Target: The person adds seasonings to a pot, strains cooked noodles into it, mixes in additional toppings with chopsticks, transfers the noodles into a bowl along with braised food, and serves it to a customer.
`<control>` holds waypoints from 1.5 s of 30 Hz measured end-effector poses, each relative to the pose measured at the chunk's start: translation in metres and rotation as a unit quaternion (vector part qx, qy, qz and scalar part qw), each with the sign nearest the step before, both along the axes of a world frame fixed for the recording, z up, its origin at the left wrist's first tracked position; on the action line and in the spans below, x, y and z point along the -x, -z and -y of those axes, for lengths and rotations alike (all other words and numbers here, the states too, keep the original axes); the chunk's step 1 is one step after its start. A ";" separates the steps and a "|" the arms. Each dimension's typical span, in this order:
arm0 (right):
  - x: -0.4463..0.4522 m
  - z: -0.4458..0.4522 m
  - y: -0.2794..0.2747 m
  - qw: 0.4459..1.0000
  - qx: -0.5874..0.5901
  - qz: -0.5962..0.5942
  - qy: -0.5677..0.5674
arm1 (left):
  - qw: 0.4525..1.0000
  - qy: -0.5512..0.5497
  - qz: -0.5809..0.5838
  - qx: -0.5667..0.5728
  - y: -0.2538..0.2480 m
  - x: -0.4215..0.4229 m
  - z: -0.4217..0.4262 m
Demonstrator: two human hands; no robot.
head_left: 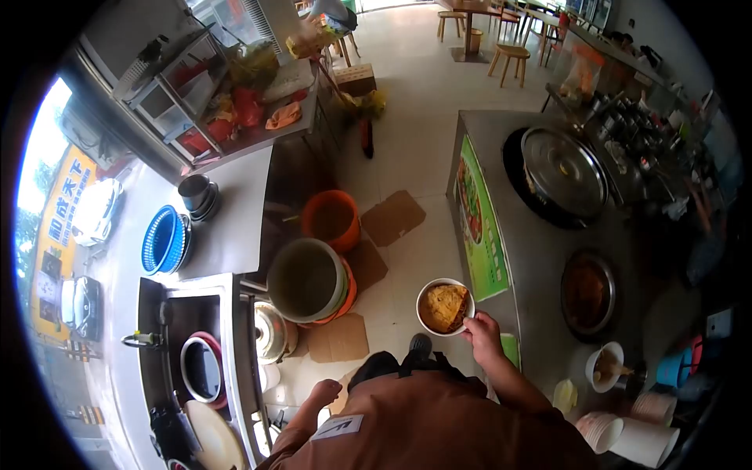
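In my right hand is a white bowl, gripped by its right rim with the fingers closed. A folded, browned piece that looks like fried egg covers most of the bowl's contents, with darker food showing at its right edge. The bowl is held over the floor, left of the metal counter. My left hand hangs low by my left side, its fingers curled in, and nothing shows in it. It is nearest to the sink's front side and a piece of cardboard on the floor.
To the left are a sink, a blue basket and stacked pots. A large bucket and an orange bucket stand on the floor. The right counter bears a lidded pan, a round pot and stacked bowls.
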State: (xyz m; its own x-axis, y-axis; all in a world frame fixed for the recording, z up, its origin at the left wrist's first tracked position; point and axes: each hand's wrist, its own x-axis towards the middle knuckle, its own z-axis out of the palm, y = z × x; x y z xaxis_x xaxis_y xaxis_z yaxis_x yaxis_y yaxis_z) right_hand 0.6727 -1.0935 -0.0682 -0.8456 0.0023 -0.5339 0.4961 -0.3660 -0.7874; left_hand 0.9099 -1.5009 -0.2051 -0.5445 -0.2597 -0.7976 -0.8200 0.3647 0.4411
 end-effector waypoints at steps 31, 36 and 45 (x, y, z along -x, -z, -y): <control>1.081 0.121 0.018 0.994 0.050 -0.098 0.013 | 0.967 0.106 -0.137 0.185 0.026 1.149 0.172; 1.287 0.153 -0.035 0.997 0.018 -0.066 -0.039 | 0.847 0.485 -0.154 0.153 0.061 1.140 0.191; 1.586 0.236 -0.047 0.994 0.010 -0.029 -0.104 | 0.932 0.309 -0.022 0.189 0.141 1.459 0.224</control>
